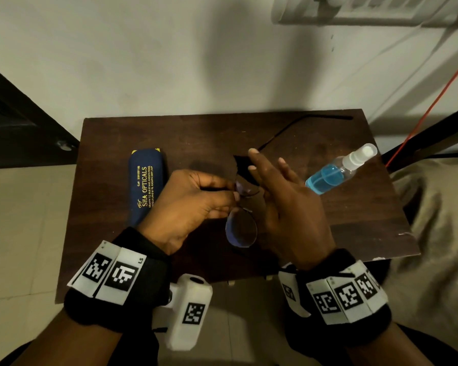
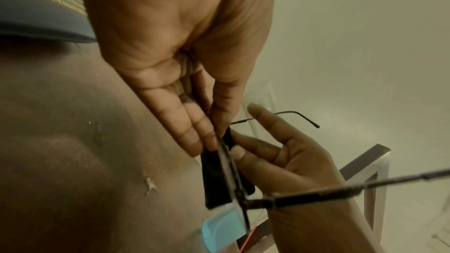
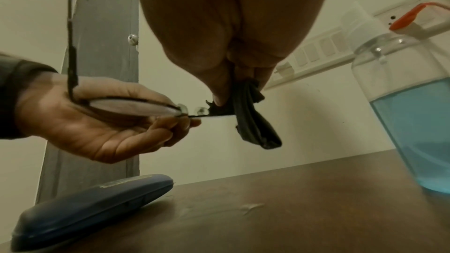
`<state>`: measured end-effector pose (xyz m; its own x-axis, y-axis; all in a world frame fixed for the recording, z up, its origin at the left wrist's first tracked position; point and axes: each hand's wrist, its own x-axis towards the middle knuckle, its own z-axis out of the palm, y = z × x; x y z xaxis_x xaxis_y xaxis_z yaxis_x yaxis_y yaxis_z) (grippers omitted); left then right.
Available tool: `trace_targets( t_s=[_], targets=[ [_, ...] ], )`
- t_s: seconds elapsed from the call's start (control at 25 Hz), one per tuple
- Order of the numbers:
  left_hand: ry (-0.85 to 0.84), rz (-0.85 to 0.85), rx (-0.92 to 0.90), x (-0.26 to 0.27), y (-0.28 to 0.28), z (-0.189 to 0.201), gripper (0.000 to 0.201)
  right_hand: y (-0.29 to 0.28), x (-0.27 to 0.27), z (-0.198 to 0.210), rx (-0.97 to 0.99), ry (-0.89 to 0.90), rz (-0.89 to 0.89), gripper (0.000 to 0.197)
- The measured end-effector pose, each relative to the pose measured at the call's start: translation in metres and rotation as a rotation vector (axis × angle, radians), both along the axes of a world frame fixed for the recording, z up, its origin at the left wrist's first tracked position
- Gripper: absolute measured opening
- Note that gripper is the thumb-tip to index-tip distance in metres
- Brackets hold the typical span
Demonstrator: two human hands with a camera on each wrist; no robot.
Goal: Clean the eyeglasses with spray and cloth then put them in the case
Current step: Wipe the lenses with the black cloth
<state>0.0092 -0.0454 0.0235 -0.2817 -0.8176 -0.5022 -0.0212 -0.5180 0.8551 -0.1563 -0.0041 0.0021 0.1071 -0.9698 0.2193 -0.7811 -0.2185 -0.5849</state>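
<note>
We pinch the glasses (image 1: pixel 240 220) at the bridge with our left hand (image 1: pixel 193 204) above the table (image 1: pixel 354 207) so both lenses stay free, while our right hand (image 1: pixel 286 202) nips the cloth (image 3: pixel 253 120) around 1 lens to wipe it, the case (image 1: pixel 146 183) and spray bottle (image 1: pixel 339 170) lying close by for later.

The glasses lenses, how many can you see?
2. One lens is bare, nearer the person beside the left hand. The other lens is farther away, partly wrapped in the black cloth that the right hand pinches.
</note>
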Motion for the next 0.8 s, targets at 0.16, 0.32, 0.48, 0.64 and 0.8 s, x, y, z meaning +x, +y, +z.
trace_targets(
  t_s=[0.16, 0.32, 0.48, 0.64, 0.8],
  targets=[
    [-0.016, 0.040, -0.012, 0.0029, -0.0007, -0.0029, 0.016, 0.0023, -0.0007, 0.0047, 0.064, -0.002, 0.165, 0.055],
    [0.000, 0.025, -0.005, 0.0034, -0.0019, 0.0000, 0.015, -0.0007, -0.0036, -0.0015, -0.004, 0.039, -0.007, 0.059],
    [-0.018, -0.016, -0.004, -0.0004, 0.0007, -0.0016, 0.016, 0.0016, 0.0023, -0.0023, -0.025, 0.002, 0.030, 0.058],
    [-0.064, 0.019, -0.028, 0.0046, -0.0013, -0.0045, 0.017, 0.0007, -0.0024, 0.0044, 0.035, -0.016, 0.176, 0.055],
    [-0.008, -0.013, -0.016, -0.0009, 0.0018, -0.0020, 0.015, -0.0019, -0.0060, 0.0000, 0.007, 0.012, 0.049, 0.057]
  ],
)
